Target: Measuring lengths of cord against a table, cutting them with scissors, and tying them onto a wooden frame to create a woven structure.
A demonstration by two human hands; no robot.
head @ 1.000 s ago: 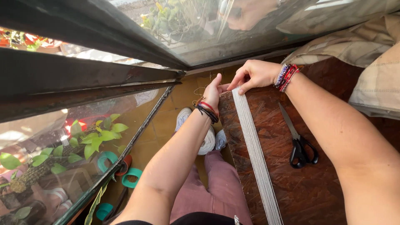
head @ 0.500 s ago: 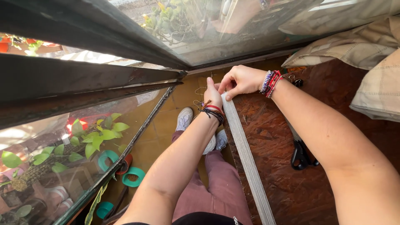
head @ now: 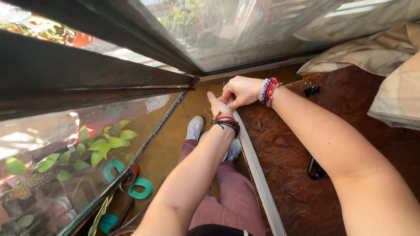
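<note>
A long bundle of thin grey strands [head: 258, 175] runs along the left edge of a brown board [head: 350, 144]. My left hand [head: 217, 105] and my right hand [head: 239, 91] meet at the far end of the bundle, fingers pinched together on its tip. Both wrists wear bead and cord bracelets. Black scissors [head: 316, 169] lie on the board, mostly hidden under my right forearm. A black binder clip [head: 311, 90] rests on the board just right of my right wrist.
A dark-framed window [head: 131, 83] stands to the left and ahead, reflecting green leaves and teal rings. Striped cushions [head: 385, 65] lie at the right. My legs in mauve trousers and white shoes [head: 194, 126] are below, on a yellow floor.
Both hands have moved left along the bundle's far end and closed together on its tip. My right forearm now covers most of the scissors.
</note>
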